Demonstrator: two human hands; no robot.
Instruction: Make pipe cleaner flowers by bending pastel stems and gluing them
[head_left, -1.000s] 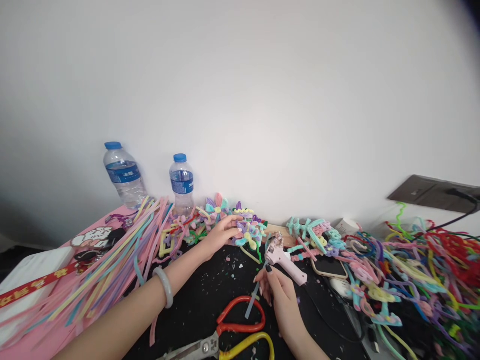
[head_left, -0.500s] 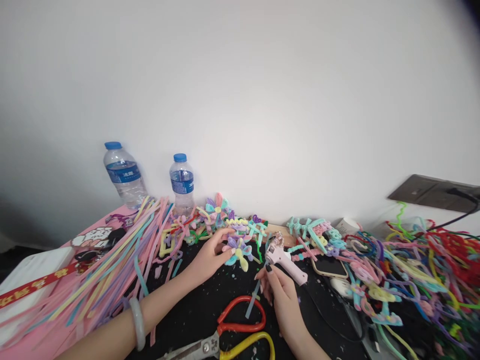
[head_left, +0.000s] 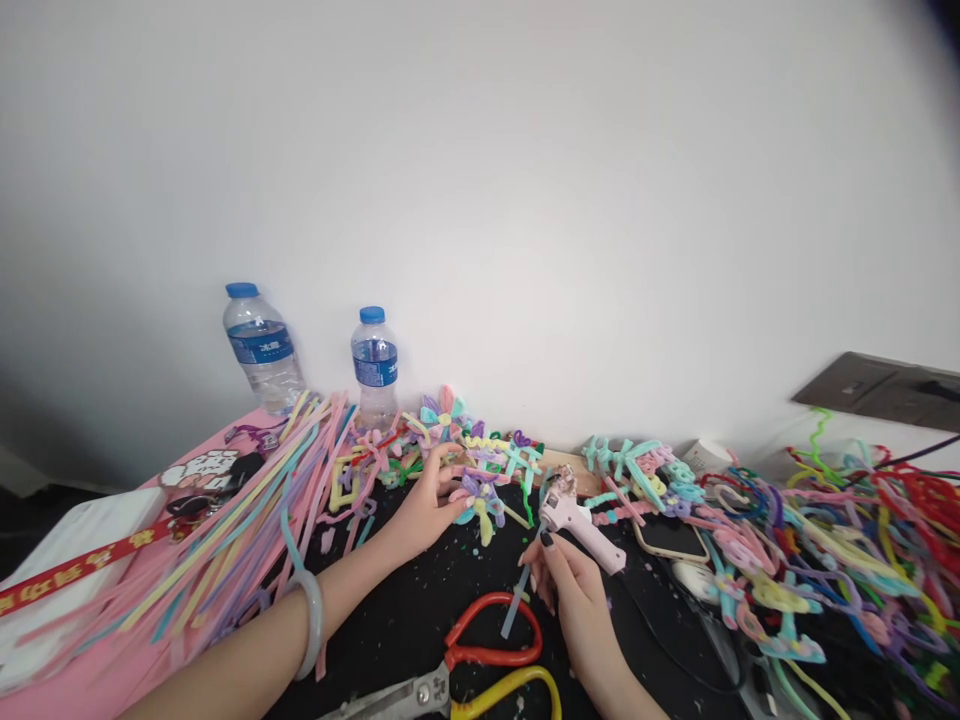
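My left hand [head_left: 431, 508] pinches the edge of a flower made of fuzzy pipe cleaners [head_left: 481, 507], with purple, blue and yellow petals, just above the black work surface. Between the fingers of my right hand [head_left: 566, 580] is a translucent glue stick [head_left: 514, 603], slanting down to the left. Right by those fingertips lies a pale pink glue gun [head_left: 581, 525], its handle pointing to the lower right. Whether the stick's upper end enters the gun is hidden by my fingers. Scissors [head_left: 495, 655] with one red and one yellow handle loop lie below, the stick's lower end over the red loop.
Two water bottles [head_left: 262, 350] stand against the wall at the left. Loose pipe cleaners [head_left: 247, 530] spread over the pink surface, and a tangled heap [head_left: 847, 560] fills the right. Finished pieces line the back. A phone [head_left: 671, 538] and black cable [head_left: 645, 625] lie right of the gun.
The camera has turned slightly left, so most things sit a little further right. Both hands keep their holds, with the flower tipped slightly and the glue stick still beside the gun.
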